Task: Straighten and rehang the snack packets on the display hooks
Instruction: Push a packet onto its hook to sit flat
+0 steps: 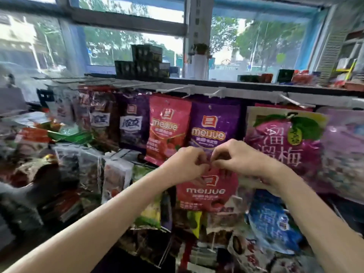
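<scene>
The fingers (204, 161) of both hands are curled in and meet at the top edge of a red packet (206, 191), pinching it at the middle, where its hang hole would be (the hole and any hook behind it are hidden by the fingers, so I cannot tell whether the packet is already on a hook). The left hand (187, 164) holds the edge from the left and the right hand (240, 158) from the right; the packet hangs below them, roughly upright, in front of the lower row of the display.

Above the hands, the top row looks mostly settled: a second red packet (167, 129) and a purple packet (213, 127) hang side by side from white hooks (216, 93) under the shelf (256, 89), with a large plum packet (283, 138) to their right.

Much seems left to do. To the left, the darker packets (102, 119) sit crowded and tilted, and the lower bags (271, 219) overlap untidily. My judgement is that the task is only partly done.
</scene>
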`<state>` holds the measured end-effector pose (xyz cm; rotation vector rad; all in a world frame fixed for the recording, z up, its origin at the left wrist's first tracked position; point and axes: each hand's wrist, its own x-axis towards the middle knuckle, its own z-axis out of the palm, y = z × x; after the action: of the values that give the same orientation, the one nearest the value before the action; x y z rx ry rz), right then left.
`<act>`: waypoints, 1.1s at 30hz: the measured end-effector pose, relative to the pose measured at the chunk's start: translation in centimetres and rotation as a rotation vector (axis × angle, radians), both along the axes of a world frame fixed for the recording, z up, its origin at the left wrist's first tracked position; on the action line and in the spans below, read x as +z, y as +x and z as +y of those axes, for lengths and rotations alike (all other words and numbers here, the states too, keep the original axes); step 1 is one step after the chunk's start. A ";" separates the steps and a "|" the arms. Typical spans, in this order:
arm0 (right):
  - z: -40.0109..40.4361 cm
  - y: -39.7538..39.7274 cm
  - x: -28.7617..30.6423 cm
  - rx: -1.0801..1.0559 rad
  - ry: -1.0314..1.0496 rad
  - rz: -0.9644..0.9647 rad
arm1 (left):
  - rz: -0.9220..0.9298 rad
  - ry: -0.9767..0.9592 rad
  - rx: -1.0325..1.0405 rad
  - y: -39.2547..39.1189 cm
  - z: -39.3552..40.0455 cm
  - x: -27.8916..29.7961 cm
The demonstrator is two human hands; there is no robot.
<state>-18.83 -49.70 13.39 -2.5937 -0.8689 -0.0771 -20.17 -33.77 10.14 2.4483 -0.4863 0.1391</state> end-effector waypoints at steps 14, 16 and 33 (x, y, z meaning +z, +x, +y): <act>24.6 6.9 1.1 0.095 0.228 0.209 | -0.154 -0.133 0.195 5.4 24.7 1.6; 26.5 8.5 0.6 0.105 0.181 0.284 | -0.091 -0.123 0.138 7.3 26.8 1.1; 37.4 16.0 2.0 -0.184 0.281 0.285 | 0.089 -0.242 -0.217 19.1 38.0 2.9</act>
<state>-2.79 -12.28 15.34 -2.3386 -0.4790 0.1088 -1.02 4.26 13.06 2.1405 -0.6517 -0.0025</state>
